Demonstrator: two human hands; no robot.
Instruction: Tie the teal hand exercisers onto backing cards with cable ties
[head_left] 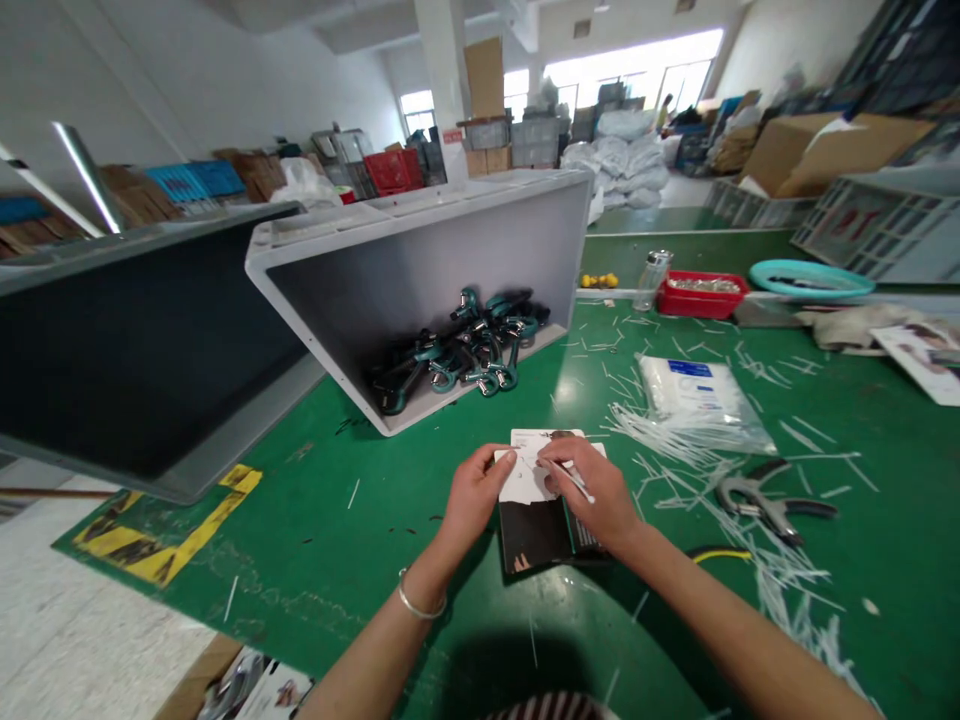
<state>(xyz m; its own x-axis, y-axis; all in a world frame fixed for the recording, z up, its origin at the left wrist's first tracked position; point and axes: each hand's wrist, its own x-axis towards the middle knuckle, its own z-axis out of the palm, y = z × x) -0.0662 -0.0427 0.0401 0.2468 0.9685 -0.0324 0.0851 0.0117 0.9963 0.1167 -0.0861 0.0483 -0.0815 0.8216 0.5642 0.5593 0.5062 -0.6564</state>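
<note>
Green tabletop (300,580) strewn with white strips (652,432); pale sacks (626,160) piled behind.

Black-and-white card (534,530), green tabletop (322,545), yellow-black striped tape (204,531)

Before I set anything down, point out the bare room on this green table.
Widest patch: between the left hand and the yellow-black tape, in front of the paler gray bin, small scraps aside. Crowded: right of the right hand, with white strips, plastic bag and pliers.
</note>
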